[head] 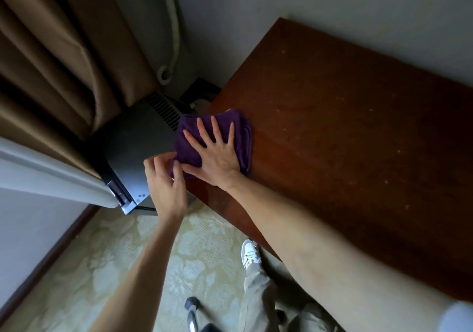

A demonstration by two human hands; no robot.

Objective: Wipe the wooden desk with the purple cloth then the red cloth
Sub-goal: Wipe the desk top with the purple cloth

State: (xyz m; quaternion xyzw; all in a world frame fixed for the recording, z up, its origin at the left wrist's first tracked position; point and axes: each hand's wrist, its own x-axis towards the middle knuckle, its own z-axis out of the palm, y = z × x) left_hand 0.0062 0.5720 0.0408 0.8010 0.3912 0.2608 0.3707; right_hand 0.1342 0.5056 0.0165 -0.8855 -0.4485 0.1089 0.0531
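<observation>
A folded purple cloth (190, 129) lies at the left end of the dark wooden desk (345, 132), part of it hanging past the desk's edge. My right hand (217, 152) presses flat on the cloth with fingers spread. My left hand (166, 178) pinches the cloth's near left corner at the desk edge. No red cloth is in view.
A dark appliance with a vent grille (133, 147) stands just left of the desk. Brown curtains (58, 58) hang behind it, and a white hose (174, 30) runs down the wall. My shoe (250, 253) stands on patterned floor below the desk edge.
</observation>
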